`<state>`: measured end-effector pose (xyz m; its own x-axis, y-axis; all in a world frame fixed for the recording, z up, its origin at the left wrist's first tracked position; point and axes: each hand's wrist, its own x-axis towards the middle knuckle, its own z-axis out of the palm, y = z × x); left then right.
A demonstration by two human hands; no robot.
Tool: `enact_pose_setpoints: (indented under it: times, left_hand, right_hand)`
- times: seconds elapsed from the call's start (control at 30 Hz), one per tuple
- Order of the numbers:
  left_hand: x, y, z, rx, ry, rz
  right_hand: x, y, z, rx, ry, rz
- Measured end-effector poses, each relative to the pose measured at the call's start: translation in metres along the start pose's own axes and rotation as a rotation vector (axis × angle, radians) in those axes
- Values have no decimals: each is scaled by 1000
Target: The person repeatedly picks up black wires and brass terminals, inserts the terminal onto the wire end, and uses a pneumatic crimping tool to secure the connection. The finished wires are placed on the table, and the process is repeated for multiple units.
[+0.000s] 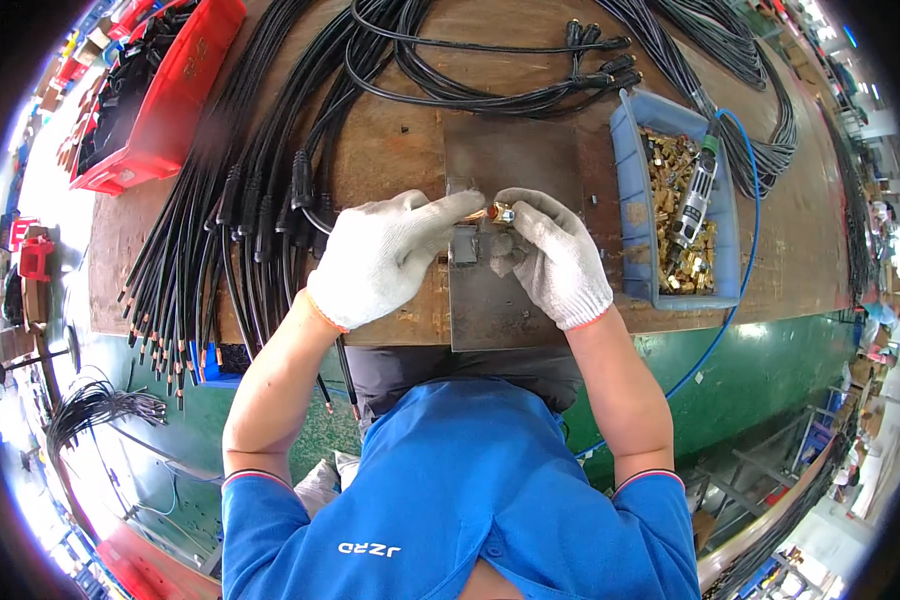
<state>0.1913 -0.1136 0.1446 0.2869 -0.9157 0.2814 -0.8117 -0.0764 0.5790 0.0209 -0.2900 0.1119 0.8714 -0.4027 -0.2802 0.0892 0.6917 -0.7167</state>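
Observation:
Both my hands wear white knit gloves and meet over a dark metal plate (500,310) on the wooden bench. My left hand (375,258) is closed, its fingers pinched around a copper-coloured cable end, mostly hidden by the glove; a black cable appears to run into this hand from the left. Between thumb and finger, my right hand (562,258) grips a small brass fitting (500,212). The fitting is up against the copper end; whether one sits inside the other I cannot tell. Just below the fingertips stands a small grey metal block (463,245) on the plate.
Many black cables (255,150) with copper ends lie at the left, some overhanging the front edge. A red bin (165,120) of black parts stands far left. At right, a blue bin (638,250) holds brass fittings, with an air tool (695,195) and blue hose (757,200).

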Motion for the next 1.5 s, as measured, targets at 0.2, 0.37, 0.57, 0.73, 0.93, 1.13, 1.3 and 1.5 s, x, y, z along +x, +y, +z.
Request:
enact_pose_setpoints:
  times: [0.2, 0.37, 0.57, 0.73, 0.93, 1.13, 1.3, 1.5]
  left_hand:
    - [0, 1, -1, -31, 7, 20]
    - [1, -1, 3, -33, -2, 23]
    - [-2, -2, 4, 63, -38, 19]
    - [-3, -8, 11, 104, -9, 23]
    - [-6, -11, 11, 152, -26, -12]
    - [-6, -17, 15, 181, 7, -14]
    - [-4, -20, 15, 218, 47, 1]
    - [-4, -28, 15, 246, 7, 4]
  right_hand:
    - [0, 1, 1, 13, -26, 10]
    - [-2, 1, 3, 10, -10, 9]
    - [0, -5, -1, -227, 32, 7]
    - [2, -8, 3, -509, 42, -34]
    - [9, 2, 7, -655, 41, -82]
    - [13, 5, 7, -807, 52, -160]
    - [16, 2, 13, -987, 111, -165]
    - [28, 1, 8, -1373, 29, -507]
